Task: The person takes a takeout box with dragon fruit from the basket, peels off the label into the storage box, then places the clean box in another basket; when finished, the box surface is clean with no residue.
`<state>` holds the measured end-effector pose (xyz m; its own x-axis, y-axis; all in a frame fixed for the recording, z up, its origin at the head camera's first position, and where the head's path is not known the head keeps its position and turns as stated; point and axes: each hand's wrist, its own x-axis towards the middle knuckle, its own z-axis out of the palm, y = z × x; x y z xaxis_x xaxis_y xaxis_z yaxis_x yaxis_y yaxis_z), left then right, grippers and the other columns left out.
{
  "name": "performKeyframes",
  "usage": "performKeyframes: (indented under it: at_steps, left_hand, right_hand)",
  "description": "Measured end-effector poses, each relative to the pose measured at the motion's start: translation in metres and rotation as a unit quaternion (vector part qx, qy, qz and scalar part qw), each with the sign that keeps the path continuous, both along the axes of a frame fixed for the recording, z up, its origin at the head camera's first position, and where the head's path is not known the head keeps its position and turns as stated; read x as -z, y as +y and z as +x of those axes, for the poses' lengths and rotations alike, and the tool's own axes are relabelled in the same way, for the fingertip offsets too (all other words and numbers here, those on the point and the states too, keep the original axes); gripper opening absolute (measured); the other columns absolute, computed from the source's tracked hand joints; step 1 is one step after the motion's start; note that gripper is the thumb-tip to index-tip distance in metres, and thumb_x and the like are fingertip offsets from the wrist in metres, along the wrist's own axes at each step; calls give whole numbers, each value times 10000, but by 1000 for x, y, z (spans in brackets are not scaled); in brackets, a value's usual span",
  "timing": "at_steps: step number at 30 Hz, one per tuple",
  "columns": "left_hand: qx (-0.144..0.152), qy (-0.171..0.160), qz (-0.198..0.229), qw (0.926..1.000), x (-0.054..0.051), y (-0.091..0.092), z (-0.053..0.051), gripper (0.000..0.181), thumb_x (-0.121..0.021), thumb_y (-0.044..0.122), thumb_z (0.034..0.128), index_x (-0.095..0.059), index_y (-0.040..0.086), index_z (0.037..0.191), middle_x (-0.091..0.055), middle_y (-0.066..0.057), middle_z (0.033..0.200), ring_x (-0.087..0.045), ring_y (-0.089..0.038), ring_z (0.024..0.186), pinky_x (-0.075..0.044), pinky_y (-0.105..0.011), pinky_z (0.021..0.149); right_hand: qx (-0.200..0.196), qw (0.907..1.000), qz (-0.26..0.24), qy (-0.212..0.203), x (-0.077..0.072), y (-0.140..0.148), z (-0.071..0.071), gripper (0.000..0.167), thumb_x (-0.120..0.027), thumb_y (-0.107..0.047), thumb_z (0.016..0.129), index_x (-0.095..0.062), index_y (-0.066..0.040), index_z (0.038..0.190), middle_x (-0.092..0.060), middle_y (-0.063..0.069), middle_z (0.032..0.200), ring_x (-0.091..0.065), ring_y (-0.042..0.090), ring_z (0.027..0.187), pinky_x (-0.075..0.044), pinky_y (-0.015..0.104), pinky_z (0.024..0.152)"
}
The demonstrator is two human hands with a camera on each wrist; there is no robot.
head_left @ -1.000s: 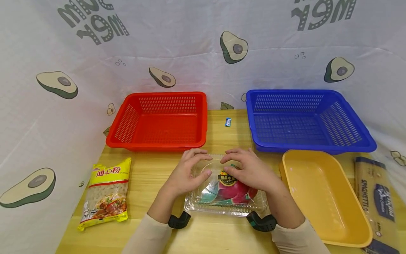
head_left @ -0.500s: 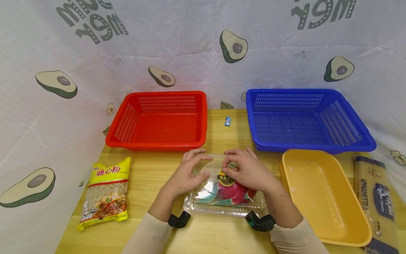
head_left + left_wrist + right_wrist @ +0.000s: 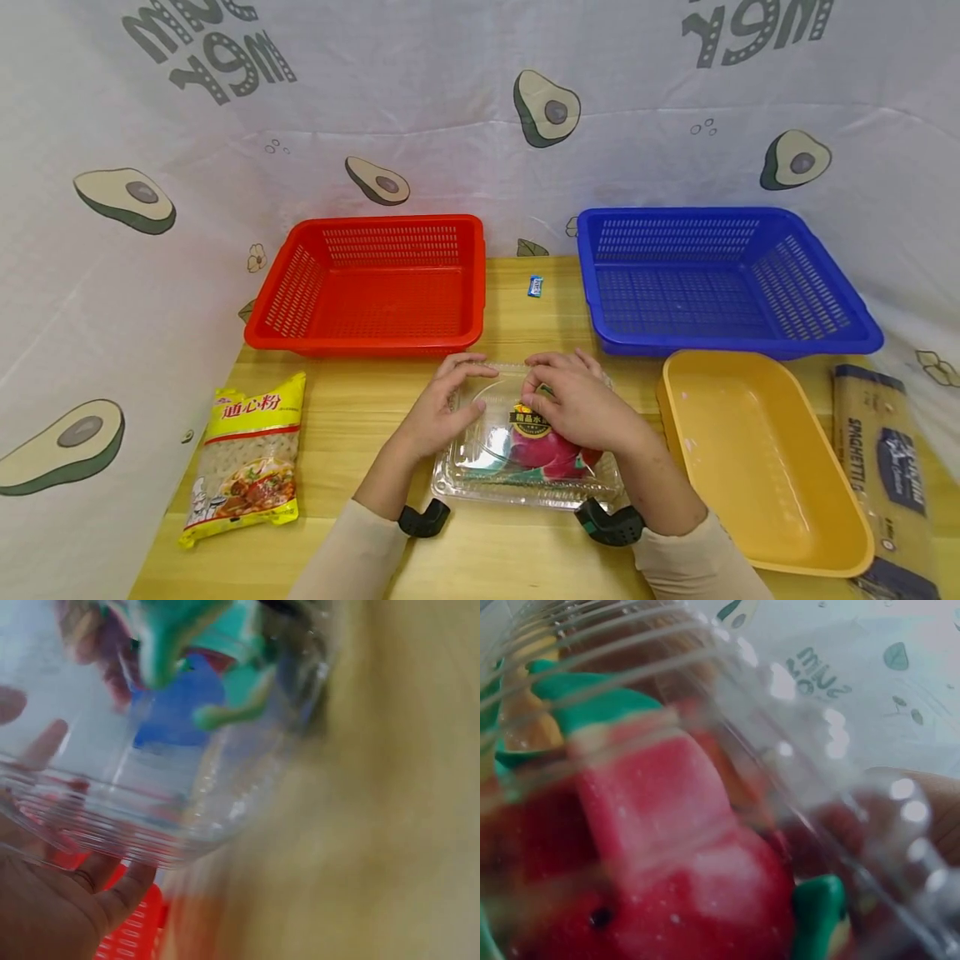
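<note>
A clear plastic fruit box (image 3: 480,483) lies on the table in front of me, with red-pink and green fruit-shaped pieces (image 3: 547,454) inside. On its lid is a black and gold label (image 3: 528,419). My left hand (image 3: 438,417) rests at the box's left side, thumb and fingers spread apart; the left wrist view shows fingers (image 3: 124,889) against the ribbed plastic wall. Over the lid's right half, my right hand (image 3: 585,408) has its thumb and forefinger together at the label's edge. Whether they pinch anything is hidden. Plastic and glare cover most of the right wrist view.
A red basket (image 3: 360,343) stands at the back left and a blue basket (image 3: 720,346) at the back right. A yellow tub (image 3: 757,475) and a spaghetti pack (image 3: 885,475) lie right. Left is a macaroni bag (image 3: 251,458). A small blue packet (image 3: 535,287) lies between the baskets.
My right thumb and forefinger have come together over the label. The left hand stays nearly as it was, and the box has not visibly moved on the table.
</note>
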<state>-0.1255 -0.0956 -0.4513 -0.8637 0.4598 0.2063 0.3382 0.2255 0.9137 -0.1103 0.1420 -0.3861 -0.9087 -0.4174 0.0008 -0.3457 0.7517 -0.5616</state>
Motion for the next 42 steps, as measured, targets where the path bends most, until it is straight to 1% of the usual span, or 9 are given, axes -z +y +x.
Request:
performKeyframes:
  at_steps: [7, 13, 18, 25, 34, 42]
  left_hand:
    - [-107, 56, 153, 9998, 5, 0, -1, 386, -592, 88, 885, -661, 108, 1264, -506, -125, 1478, -457, -335, 1403, -332, -631, 1173]
    - [-167, -45, 209, 9996, 9, 0, -2, 379, -581, 107, 886, -670, 112, 1255, -519, -111, 1465, -459, -319, 1402, -330, -606, 1178]
    - [-167, -18, 254, 9995, 9, 0, -3, 382, -575, 111, 882, -667, 96, 1252, -523, -127, 1460, -456, -339, 1398, -336, -625, 1169]
    - [-173, -109, 310, 9993, 8, 0, -2, 387, -568, 101, 878, -667, 83, 1252, -527, -123, 1456, -458, -324, 1403, -328, -593, 1182]
    - [-151, -128, 344, 9992, 11, 0, -3, 391, -566, 103, 877, -657, 52, 1254, -522, -139, 1457, -445, -343, 1412, -318, -617, 1185]
    - [-124, -101, 401, 9991, 9, 0, -2, 399, -566, 78, 868, -651, 26, 1254, -521, -150, 1462, -452, -353, 1403, -318, -620, 1178]
  right_hand:
    - [-63, 10000, 41, 6, 1, 0, 0, 154, -654, -206, 989, -610, -246, 847, -610, 167, 1396, -497, 405, 1375, -89, 701, 1204]
    - [-185, 9998, 60, -29, 0, 0, 1, 147, -618, -204, 1011, -590, -237, 870, -588, 187, 1425, -471, 407, 1399, -87, 716, 1196]
    - [-247, 9997, 33, -61, 0, 2, 1, 144, -604, -193, 1018, -581, -230, 881, -576, 196, 1434, -456, 409, 1409, -88, 728, 1188]
    - [-306, 9995, 6, -83, -1, 2, 1, 135, -591, -183, 1024, -573, -216, 894, -562, 207, 1439, -446, 412, 1413, -85, 728, 1186]
    - [-292, 9995, -29, -148, -2, 3, 1, 141, -578, -181, 1030, -574, -218, 894, -551, 210, 1452, -435, 415, 1422, -73, 716, 1196]
    - [-304, 9994, -46, -146, -2, 2, 1, 152, -573, -180, 1032, -562, -218, 885, -554, 211, 1449, -433, 414, 1427, -65, 710, 1199]
